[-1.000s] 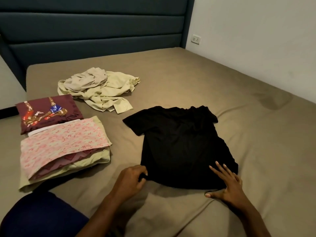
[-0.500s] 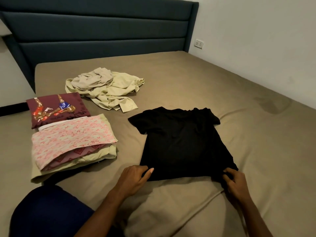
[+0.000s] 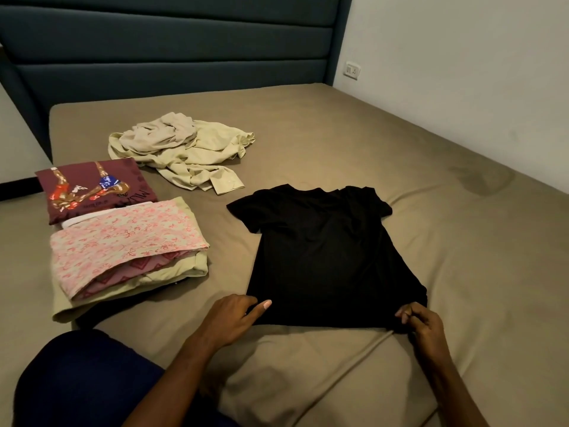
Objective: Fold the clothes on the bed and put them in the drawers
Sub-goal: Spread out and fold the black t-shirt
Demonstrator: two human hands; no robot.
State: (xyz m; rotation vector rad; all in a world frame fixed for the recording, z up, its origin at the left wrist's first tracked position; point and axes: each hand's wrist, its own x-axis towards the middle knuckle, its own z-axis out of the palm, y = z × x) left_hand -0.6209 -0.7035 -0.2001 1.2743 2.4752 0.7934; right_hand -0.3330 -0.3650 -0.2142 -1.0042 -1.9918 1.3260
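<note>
A black T-shirt [image 3: 323, 254] lies spread flat on the brown bed [image 3: 431, 211], collar away from me. My left hand [image 3: 234, 315] pinches the hem's near left corner, thumb on top. My right hand [image 3: 421, 322] pinches the near right corner with curled fingers. To the left sits a folded stack topped by a pink patterned piece [image 3: 123, 241], and behind it a folded maroon printed shirt [image 3: 92, 186]. A heap of unfolded cream clothes [image 3: 181, 149] lies further back.
A dark blue padded headboard [image 3: 169, 47] stands at the far end. A white wall [image 3: 462, 72] with a socket [image 3: 352, 70] runs along the bed's right side. My knee in dark blue cloth [image 3: 86, 383] rests at the near left. No drawers show.
My right hand went from lying flat on the hem to pinching its right corner. The left hand kept its hold on the left corner. The shirt now lies smoother and flatter.
</note>
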